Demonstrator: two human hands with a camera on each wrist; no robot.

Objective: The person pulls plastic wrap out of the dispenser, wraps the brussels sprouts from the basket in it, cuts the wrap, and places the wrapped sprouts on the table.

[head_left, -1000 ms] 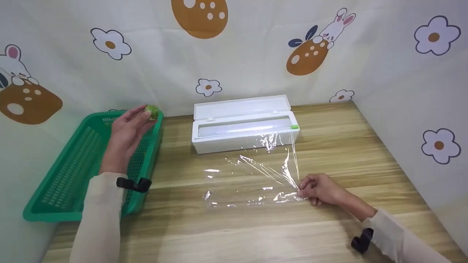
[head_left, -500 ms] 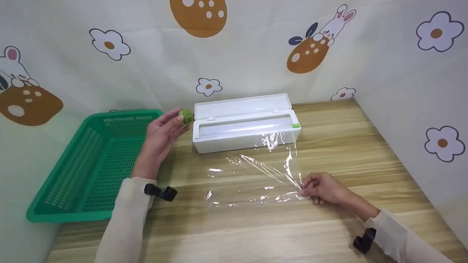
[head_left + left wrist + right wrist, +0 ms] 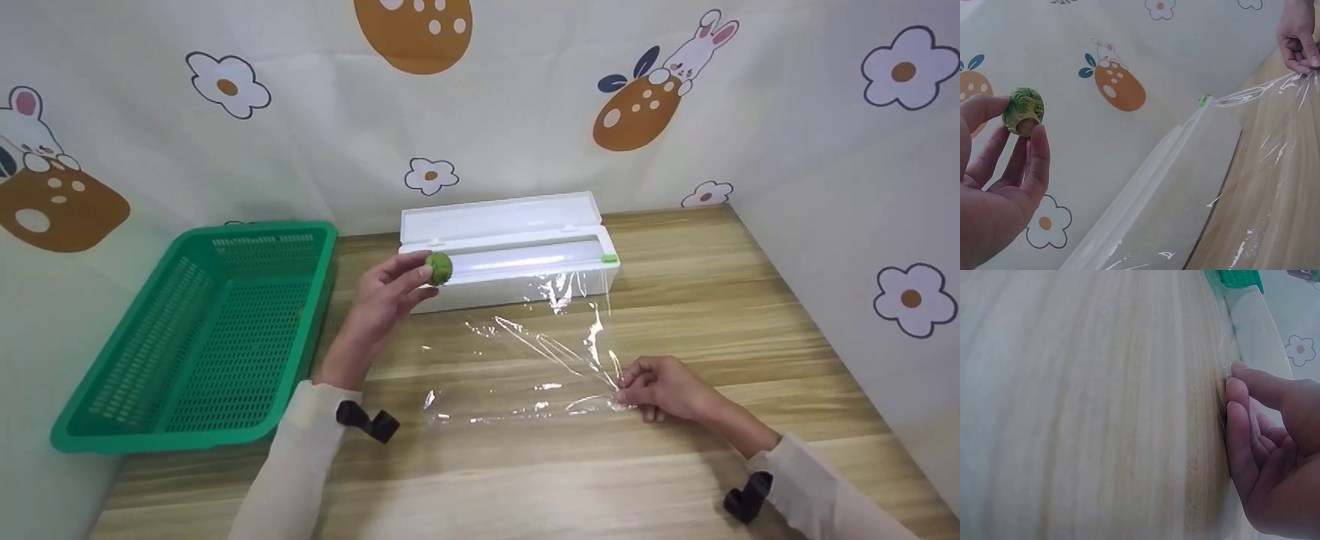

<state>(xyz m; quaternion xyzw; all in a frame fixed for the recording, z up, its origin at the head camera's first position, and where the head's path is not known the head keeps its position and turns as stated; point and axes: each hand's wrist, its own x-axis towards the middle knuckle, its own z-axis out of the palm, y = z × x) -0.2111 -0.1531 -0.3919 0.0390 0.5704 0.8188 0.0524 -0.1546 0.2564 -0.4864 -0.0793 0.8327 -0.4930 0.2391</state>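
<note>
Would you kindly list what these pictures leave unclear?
Head view: part of the white box, behind the left hand.
Head view: left edge of the clear film, too faint to trace.
Left wrist view: the box's left end, cut off below.
Right wrist view: most of the green basket, cut off above.

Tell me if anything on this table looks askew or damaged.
Nothing looks damaged. Only the clear film is a little askew: creases fan from the corner that the right hand pinches, while the rest looks smoother.
</note>
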